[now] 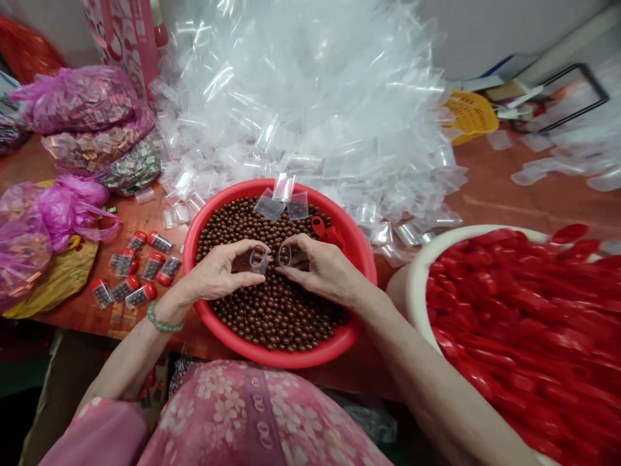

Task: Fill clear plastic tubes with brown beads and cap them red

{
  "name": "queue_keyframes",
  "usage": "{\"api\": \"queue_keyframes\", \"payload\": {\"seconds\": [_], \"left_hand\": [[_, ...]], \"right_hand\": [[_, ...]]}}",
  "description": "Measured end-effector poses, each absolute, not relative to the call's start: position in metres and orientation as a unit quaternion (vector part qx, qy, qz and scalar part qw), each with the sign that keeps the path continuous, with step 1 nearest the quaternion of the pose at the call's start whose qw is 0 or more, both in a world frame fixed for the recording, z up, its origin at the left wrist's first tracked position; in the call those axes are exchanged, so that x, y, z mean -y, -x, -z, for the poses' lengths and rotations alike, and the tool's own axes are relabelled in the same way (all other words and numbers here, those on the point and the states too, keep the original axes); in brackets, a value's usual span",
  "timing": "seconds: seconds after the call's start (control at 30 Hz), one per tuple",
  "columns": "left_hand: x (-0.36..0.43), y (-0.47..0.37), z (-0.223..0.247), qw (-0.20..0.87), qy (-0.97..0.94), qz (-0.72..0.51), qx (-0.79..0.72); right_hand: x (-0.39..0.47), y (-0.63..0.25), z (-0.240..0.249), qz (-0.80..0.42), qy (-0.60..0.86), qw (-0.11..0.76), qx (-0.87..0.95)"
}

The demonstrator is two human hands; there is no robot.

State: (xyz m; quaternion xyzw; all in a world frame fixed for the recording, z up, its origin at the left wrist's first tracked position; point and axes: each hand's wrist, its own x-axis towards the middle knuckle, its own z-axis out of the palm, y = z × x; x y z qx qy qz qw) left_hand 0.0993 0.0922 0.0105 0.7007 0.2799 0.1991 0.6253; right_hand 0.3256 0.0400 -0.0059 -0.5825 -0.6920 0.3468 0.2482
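Observation:
Over a red basin [198,223] full of small round brown balls [286,323], my two hands face each other. My left hand [226,268] grips a small clear plastic container [259,260] between thumb and fingers, its open mouth facing me, with brown balls inside. A similar clear container [284,256] is pinched in my right hand [325,268], also with balls at its mouth. Several clear containers [270,206] lie on the balls at the far side of the basin. Beside them rests a red plastic piece [319,226] with holes.
A large heap of clear containers [310,97] rises behind the basin. Filled containers with red caps [152,265] lie at left, near pink plastic bags [72,200]. At right stands a white tub [418,285] of red plastic pieces [524,336]; a yellow basket [470,116] sits farther back.

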Motion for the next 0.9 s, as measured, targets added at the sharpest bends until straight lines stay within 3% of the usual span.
{"api": "queue_keyframes", "payload": {"seconds": [0.27, 0.53, 0.73, 0.9], "left_hand": [[-0.081, -0.094, -0.011, 0.713, -0.617, -0.221, -0.248], [-0.078, -0.088, -0.004, 0.638, -0.675, -0.265, -0.258], [-0.078, -0.084, 0.000, 0.662, -0.648, -0.267, -0.264], [-0.074, -0.082, -0.006, 0.733, -0.575, -0.252, -0.262]], "right_hand": [[-0.035, -0.321, 0.004, -0.257, 0.590, 0.192, 0.741], [-0.030, -0.322, 0.011, -0.260, 0.587, 0.218, 0.734], [-0.027, -0.328, 0.009, -0.262, 0.591, 0.168, 0.744], [-0.019, -0.327, -0.012, -0.178, 0.582, 0.209, 0.765]]}}
